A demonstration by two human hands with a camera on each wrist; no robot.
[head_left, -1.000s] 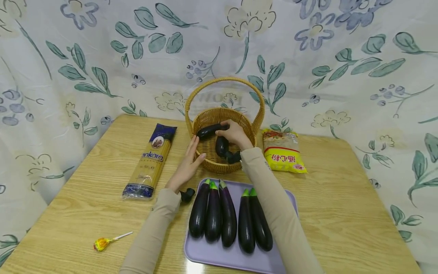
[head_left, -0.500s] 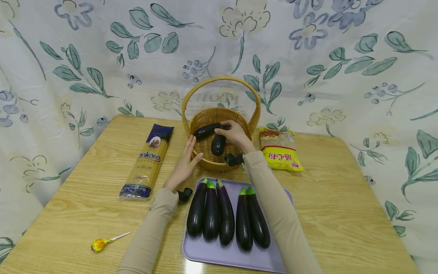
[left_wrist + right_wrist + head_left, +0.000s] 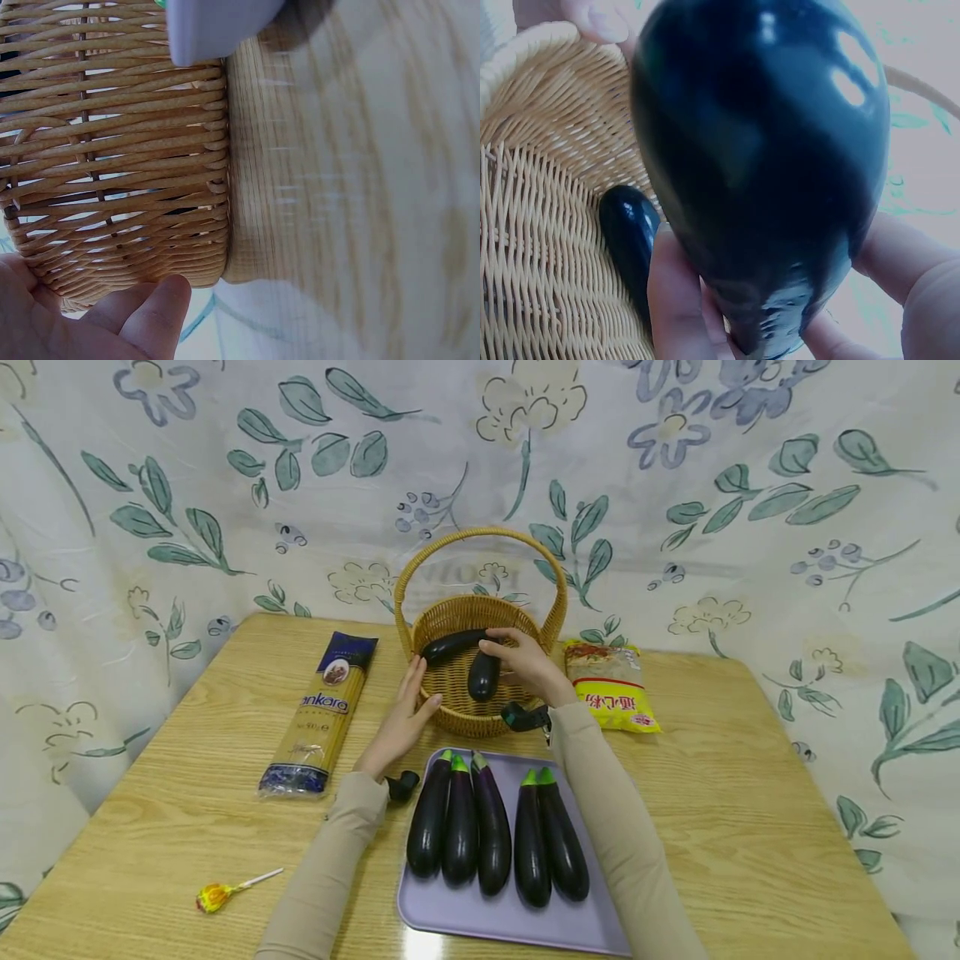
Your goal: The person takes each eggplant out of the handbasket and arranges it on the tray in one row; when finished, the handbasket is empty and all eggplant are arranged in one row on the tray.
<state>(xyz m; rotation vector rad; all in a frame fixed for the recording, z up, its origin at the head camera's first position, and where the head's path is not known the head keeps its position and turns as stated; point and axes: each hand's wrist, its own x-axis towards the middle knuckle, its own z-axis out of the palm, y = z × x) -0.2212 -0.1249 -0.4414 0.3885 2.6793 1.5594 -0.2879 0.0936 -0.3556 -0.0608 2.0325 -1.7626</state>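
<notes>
In the head view my right hand (image 3: 528,664) is inside the wicker basket (image 3: 480,727), pinching a dark eggplant (image 3: 483,677) by its narrow end, with the rounded end toward me. The right wrist view shows thumb and fingers on either side of this eggplant (image 3: 757,142). A second eggplant (image 3: 452,646) lies against the basket's far left inside. My left hand (image 3: 401,727) touches the basket's left side with extended fingers; the left wrist view has them along the woven outer wall (image 3: 120,165). Nearer to me, several eggplants (image 3: 491,831) lie side by side on a lilac tray (image 3: 480,922).
A spaghetti packet (image 3: 322,714) lies left of the basket, a yellow noodle bag (image 3: 611,687) right of it. A lollipop (image 3: 216,896) rests at the front left. The basket's tall handle (image 3: 480,533) arches over its opening. A floral curtain (image 3: 315,510) hangs behind the table.
My right hand has shifted slightly to the right within the basket, still pinching the eggplant. The head view has drifted a little. My left hand stays at the basket's side.
</notes>
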